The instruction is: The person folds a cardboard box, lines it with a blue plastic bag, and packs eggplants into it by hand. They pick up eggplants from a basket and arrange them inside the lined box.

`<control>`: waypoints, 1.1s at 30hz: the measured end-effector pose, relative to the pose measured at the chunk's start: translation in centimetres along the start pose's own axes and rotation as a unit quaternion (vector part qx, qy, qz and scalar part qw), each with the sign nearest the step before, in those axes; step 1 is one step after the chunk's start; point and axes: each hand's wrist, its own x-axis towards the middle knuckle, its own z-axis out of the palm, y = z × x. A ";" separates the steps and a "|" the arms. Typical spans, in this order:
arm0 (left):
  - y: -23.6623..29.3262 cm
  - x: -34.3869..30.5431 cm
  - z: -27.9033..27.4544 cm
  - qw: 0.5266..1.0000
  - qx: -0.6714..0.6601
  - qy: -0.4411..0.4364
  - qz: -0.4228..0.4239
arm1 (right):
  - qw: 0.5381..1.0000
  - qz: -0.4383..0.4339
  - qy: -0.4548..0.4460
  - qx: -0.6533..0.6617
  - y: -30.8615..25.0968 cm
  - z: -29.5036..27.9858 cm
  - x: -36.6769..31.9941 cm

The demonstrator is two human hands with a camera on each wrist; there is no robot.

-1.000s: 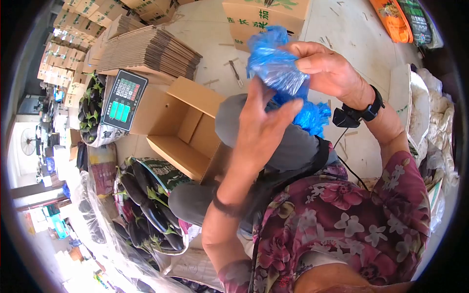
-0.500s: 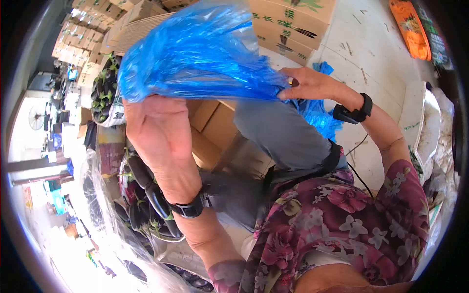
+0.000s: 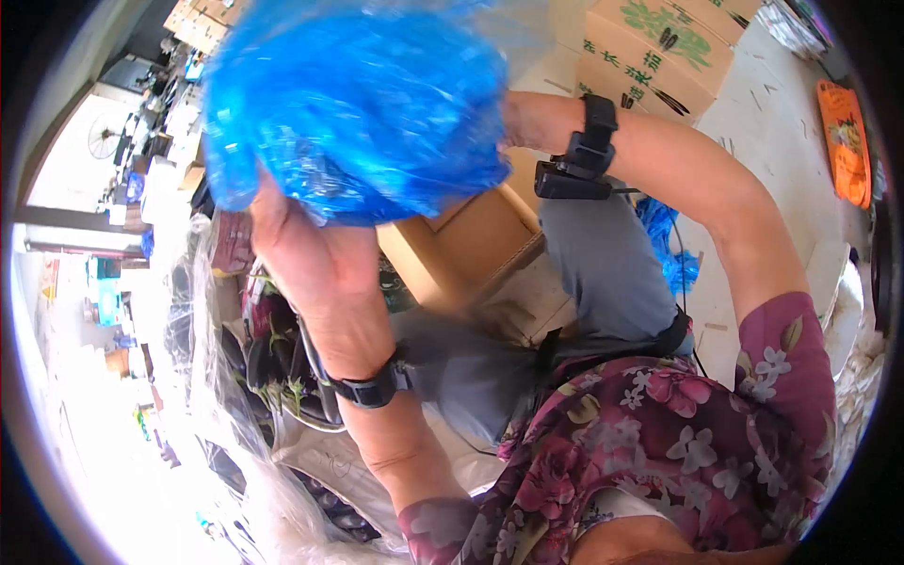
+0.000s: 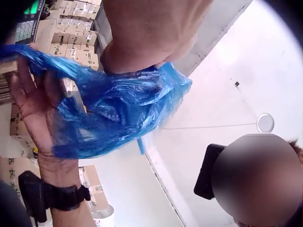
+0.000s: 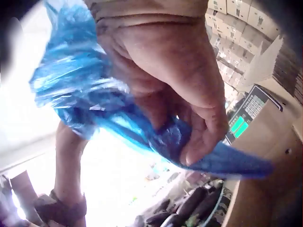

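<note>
A crumpled blue plastic bag (image 3: 358, 113) is held up and spread between both hands, over an open cardboard box (image 3: 471, 245). My left hand (image 3: 315, 250) has its palm turned up at the bag's lower left side; the film covers its fingers. In the left wrist view the fingers of that left hand (image 4: 147, 38) are likewise hidden by the film. My right hand (image 5: 175, 90) pinches an edge of the bag (image 5: 71, 75) between thumb and curled fingers. The head view hides most of this hand behind the bag.
Dark eggplants (image 3: 273, 358) fill a sack at the left, with clear plastic film (image 3: 202, 367) beside it. Another blue bag (image 3: 673, 250) lies by the right knee. A printed carton (image 3: 659, 56) stands at the back. A scale (image 5: 244, 116) shows lit digits.
The blue bag went from a bunched wad by the right knee to a spread sheet at the upper left. My left hand turned palm up; both hands moved left with the bag.
</note>
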 end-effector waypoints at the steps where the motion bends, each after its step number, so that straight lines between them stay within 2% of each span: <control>1: -0.1 -0.1 -0.5 1.000 0.011 -0.014 -0.018 | 1.000 0.000 0.004 0.029 0.6 0.7 -0.2; 2: -0.5 -0.3 -0.6 1.000 0.012 -0.010 -0.014 | 0.998 0.000 0.008 0.057 1.4 1.6 -0.5; 4: -1.3 -0.5 -0.4 0.978 0.101 0.180 -0.005 | 0.994 -0.003 0.013 0.109 2.9 3.2 -0.9; 6: -1.5 -1.0 -1.5 0.978 0.087 0.191 -0.007 | 0.987 -0.006 0.014 0.163 3.9 4.2 -1.1; 8: -1.6 -1.5 -3.0 0.967 0.126 0.220 -0.008 | 0.981 -0.011 0.005 0.192 4.3 3.8 -0.8; 9: -1.3 -1.6 -4.1 0.960 0.152 0.236 -0.020 | 0.944 0.071 -0.064 0.317 4.0 2.0 -0.3; 10: -1.1 -1.6 -4.9 0.959 0.152 0.239 -0.015 | 0.881 0.151 -0.130 0.430 3.3 -0.2 0.4; 11: -1.0 -1.4 -5.5 0.956 0.161 0.245 -0.025 | 0.926 0.159 -0.213 0.267 1.5 -2.1 2.4; 12: -0.9 -1.3 -5.8 0.952 0.170 0.250 -0.036 | 0.927 0.155 -0.215 0.266 1.6 -2.3 2.6; 14: -1.0 -1.3 -6.0 0.954 0.171 0.245 -0.033 | 0.876 0.193 -0.220 0.383 1.8 -2.7 2.9; 15: -1.1 -1.3 -6.2 0.957 0.179 0.227 -0.034 | 0.884 0.272 -0.172 0.338 -2.3 -5.2 2.8; 16: -1.2 -1.3 -6.7 0.959 0.188 0.211 -0.036 | 0.884 0.271 -0.173 0.341 -2.7 -5.6 2.4; 18: -1.5 -1.5 -7.0 0.964 0.182 0.192 -0.041 | 0.928 0.278 -0.045 0.245 -3.1 -6.1 1.3; 19: -1.8 -1.6 -6.4 0.962 0.192 0.190 -0.043 | 0.927 0.280 -0.045 0.245 -3.5 -6.9 0.5; 21: -2.9 -1.7 -4.5 0.965 0.180 0.185 -0.042 | 0.830 0.330 -0.142 0.426 -4.9 -8.6 -0.8; 22: -3.2 -2.5 -4.0 0.966 0.177 0.183 -0.045 | 0.830 0.334 -0.140 0.424 -5.7 -8.3 -1.5; 24: -3.4 -4.8 -2.7 0.926 0.339 0.054 -0.156 | 0.653 0.331 -0.149 0.665 -7.0 -6.7 -3.0; 25: -2.6 -5.6 -1.9 0.791 0.578 -0.123 -0.162 | 0.586 0.341 -0.096 0.729 -6.8 -4.9 -4.3; 26: -3.6 -6.4 -1.3 0.838 0.483 -0.249 -0.059 | 0.584 0.346 -0.092 0.728 -7.5 -4.7 -5.1; 27: -3.9 -6.6 -0.4 0.830 0.421 -0.321 -0.175 | 0.580 0.343 -0.019 0.739 -8.2 -4.6 -5.8; 28: -4.6 -7.3 0.7 0.819 0.413 -0.339 -0.211 | 0.572 0.339 0.052 0.745 -8.5 -4.5 -6.3; 29: -5.7 -8.2 0.6 0.798 0.448 -0.346 -0.208 | 0.540 0.299 0.001 0.786 -8.4 -4.8 -7.6; 30: -6.5 -9.0 0.1 0.775 0.482 -0.354 -0.205 | 0.536 0.306 0.004 0.787 -8.5 -4.4 -8.3; 32: -7.4 -9.4 -0.9 0.765 0.476 -0.364 -0.235 | 0.588 0.383 0.016 0.713 -8.9 -3.8 -9.6; 33: -7.7 -9.4 -1.1 0.753 0.477 -0.371 -0.260 | 0.666 0.344 0.008 0.662 -9.3 -4.6 -10.0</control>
